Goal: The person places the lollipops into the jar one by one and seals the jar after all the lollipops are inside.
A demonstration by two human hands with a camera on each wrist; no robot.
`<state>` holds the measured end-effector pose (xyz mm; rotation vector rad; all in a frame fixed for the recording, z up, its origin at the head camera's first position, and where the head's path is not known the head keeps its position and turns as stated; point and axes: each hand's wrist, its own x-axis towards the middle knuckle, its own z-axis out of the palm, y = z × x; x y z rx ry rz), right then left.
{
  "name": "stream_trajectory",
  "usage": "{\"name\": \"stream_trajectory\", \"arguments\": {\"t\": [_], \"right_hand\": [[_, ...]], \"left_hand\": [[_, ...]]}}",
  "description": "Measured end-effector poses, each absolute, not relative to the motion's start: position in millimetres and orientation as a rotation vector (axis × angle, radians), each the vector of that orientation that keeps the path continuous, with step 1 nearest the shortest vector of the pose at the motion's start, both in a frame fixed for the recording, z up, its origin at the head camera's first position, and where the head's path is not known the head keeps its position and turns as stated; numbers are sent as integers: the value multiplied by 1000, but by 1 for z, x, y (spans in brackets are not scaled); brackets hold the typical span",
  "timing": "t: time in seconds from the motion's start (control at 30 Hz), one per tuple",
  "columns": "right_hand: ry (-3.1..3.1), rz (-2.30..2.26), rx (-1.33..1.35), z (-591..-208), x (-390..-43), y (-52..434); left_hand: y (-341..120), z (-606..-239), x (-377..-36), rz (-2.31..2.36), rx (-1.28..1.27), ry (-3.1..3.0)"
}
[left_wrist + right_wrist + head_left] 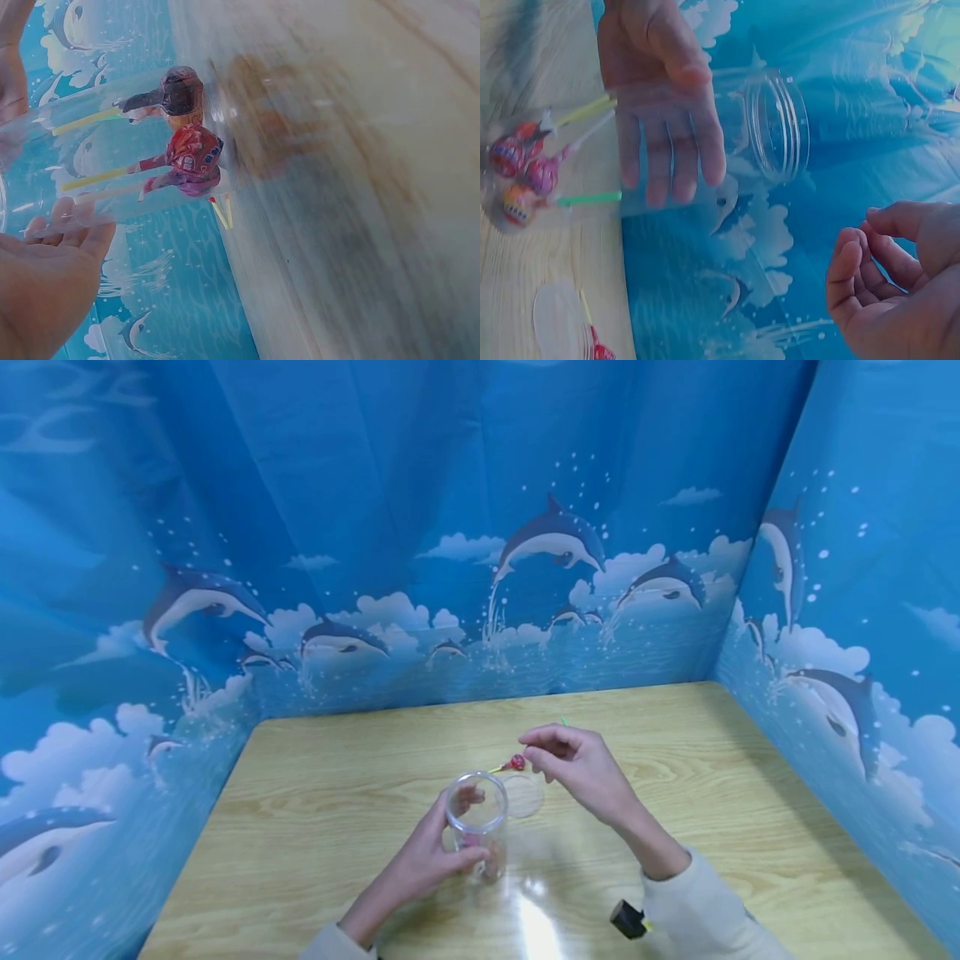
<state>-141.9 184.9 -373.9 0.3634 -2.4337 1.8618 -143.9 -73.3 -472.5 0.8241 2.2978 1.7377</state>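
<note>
My left hand point(431, 860) grips a clear plastic jar point(477, 818) that stands on the wooden table point(315, 810) with its mouth open. At its bottom lie three wrapped lollipops point(191, 154) with yellow and green sticks. The right wrist view shows the left hand point(664, 112) wrapped round the jar point(765, 127). My right hand point(570, 760) hovers just right of the jar's mouth, with its fingers point(855, 262) curled. Nothing shows plainly in them, but a green tip point(562, 721) pokes out behind the hand. A red lollipop point(516, 763) lies on the table by its fingertips.
The jar's clear round lid point(522, 795) lies flat between the jar and the red lollipop point(600, 351). Blue dolphin-print curtains point(480, 568) close off the table at the back and both sides. A small black device point(626, 918) sits at my right sleeve.
</note>
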Motion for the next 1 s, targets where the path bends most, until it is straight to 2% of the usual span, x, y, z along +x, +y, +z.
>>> {"name": "stream_trajectory", "arguments": {"t": [0.47, 1.0], "right_hand": [[-2314, 1919, 49, -397, -154, 237], [-2321, 1896, -204, -430, -171, 263]], "left_hand": [[-73, -470, -141, 1714, 828, 2311], [-74, -467, -141, 1707, 794, 2324]]}}
